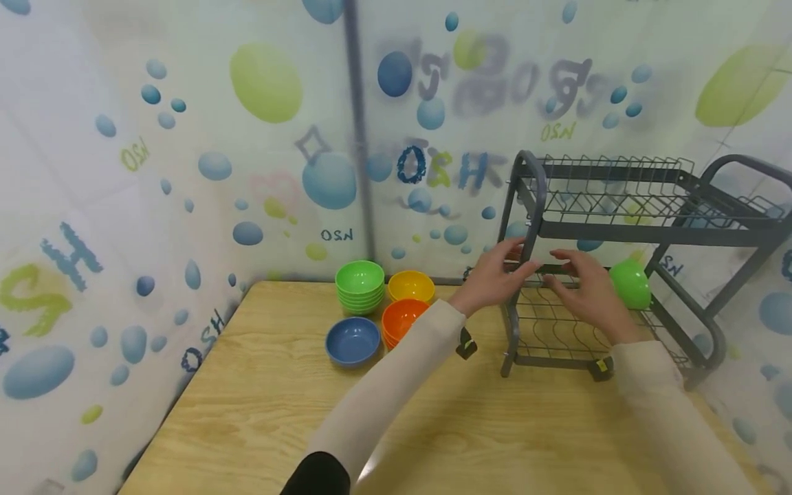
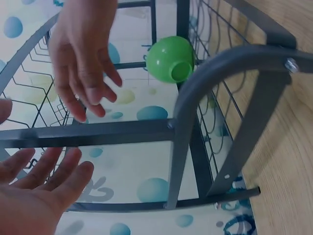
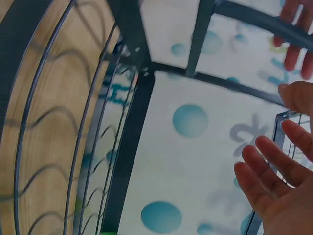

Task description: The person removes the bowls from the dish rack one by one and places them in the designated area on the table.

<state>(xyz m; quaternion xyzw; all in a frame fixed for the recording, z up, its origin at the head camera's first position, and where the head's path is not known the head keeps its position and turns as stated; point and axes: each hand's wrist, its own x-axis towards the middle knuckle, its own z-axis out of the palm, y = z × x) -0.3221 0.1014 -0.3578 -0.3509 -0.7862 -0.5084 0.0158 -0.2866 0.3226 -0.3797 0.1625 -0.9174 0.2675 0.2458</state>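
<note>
My left hand (image 1: 495, 276) is at the left front post of a dark two-tier dish rack (image 1: 637, 232), with thumb and fingers loosely spread on either side of the post. Between the two tiers my right hand (image 1: 588, 292) reaches in, fingers apart and lightly bent, with nothing in its grasp. A green bowl (image 1: 631, 283) stands tipped on its side in the lower tier, just right of the right hand. The left wrist view shows the round foot of this bowl (image 2: 168, 59) and the left fingers (image 2: 63, 178) beside the post.
On the wooden table (image 1: 260, 412), left of the rack, stand stacked green bowls (image 1: 360, 285), a yellow bowl (image 1: 411, 285), orange bowls (image 1: 402, 320) and a blue dish (image 1: 353, 342). The left forearm passes close by the orange bowls. A patterned curtain (image 1: 278, 172) hangs behind.
</note>
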